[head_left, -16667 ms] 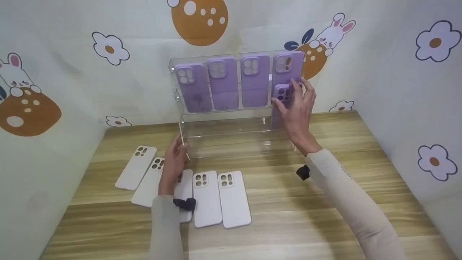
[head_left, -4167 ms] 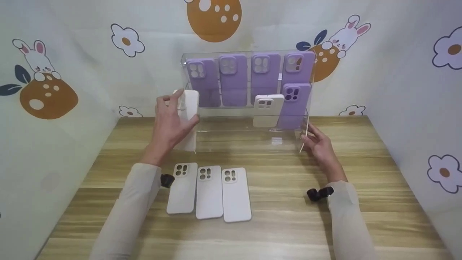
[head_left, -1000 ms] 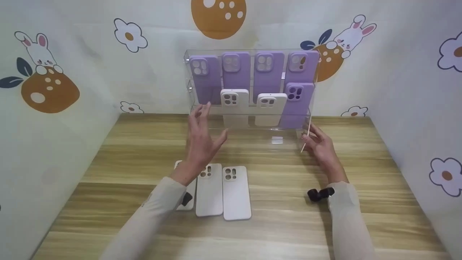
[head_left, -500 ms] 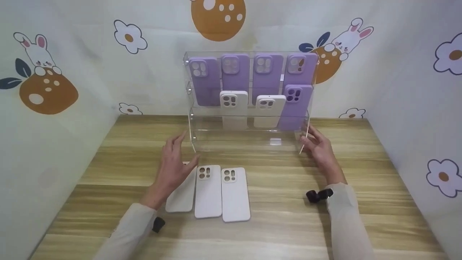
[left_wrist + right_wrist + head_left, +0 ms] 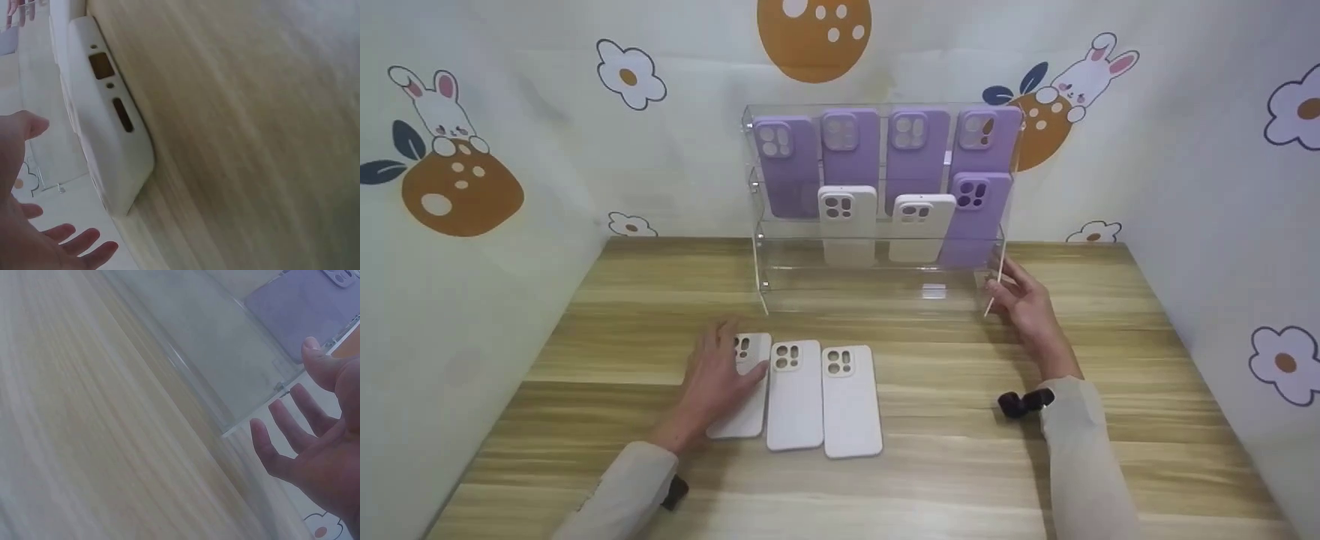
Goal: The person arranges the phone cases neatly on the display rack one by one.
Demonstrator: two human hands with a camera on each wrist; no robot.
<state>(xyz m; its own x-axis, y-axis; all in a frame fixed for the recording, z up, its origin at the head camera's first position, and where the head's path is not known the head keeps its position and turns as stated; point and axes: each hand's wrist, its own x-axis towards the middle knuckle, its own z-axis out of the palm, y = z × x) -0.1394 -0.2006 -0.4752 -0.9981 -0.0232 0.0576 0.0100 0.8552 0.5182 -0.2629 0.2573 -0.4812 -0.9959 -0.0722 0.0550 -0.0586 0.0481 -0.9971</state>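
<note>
My left hand reaches over the leftmost white phone case on the table, thumb at its right edge and fingers near its camera cutouts. In the left wrist view, its thumb and fingers are spread beside the white case, not wrapped round it. My right hand grips the right side panel of a clear acrylic display stand, thumb in front and fingers behind. Several purple cases fill the top tier. On the tier below stand two white cases and a purple case at the right end.
Two more white cases, a middle one and a right one, lie side by side on the wooden table, camera ends toward the stand. A patterned backdrop rises close behind the stand.
Two white cases have gone from the table onto the stand's second tier. My left hand has dropped from the stand to the leftmost case; my right hand, earlier at the purple case, now holds the side panel.
</note>
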